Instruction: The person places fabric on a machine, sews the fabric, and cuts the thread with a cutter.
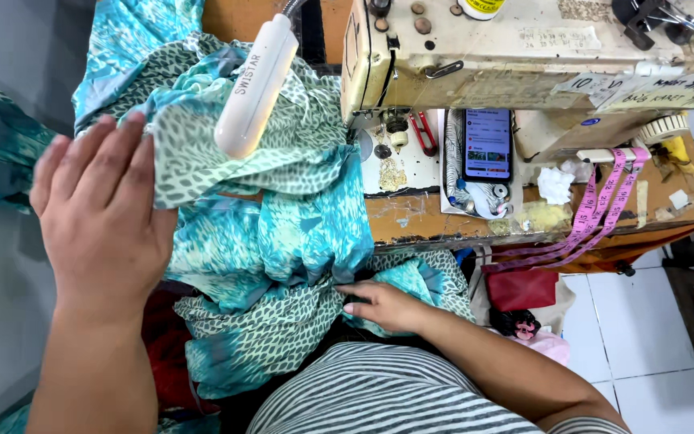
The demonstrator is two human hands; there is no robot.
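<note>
Over the sewing table [540, 219], teal fabric [283, 233] lies under both hands' loosely spread fingers [102, 153].

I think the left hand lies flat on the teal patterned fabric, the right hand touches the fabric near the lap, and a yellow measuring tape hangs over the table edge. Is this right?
Not quite: the measuring tape is pink, not yellow, as the head view shows. The rest holds: the left hand lies flat on the teal patterned fabric, and the right hand touches the fabric near the lap. The tape hangs over the table edge.
</note>
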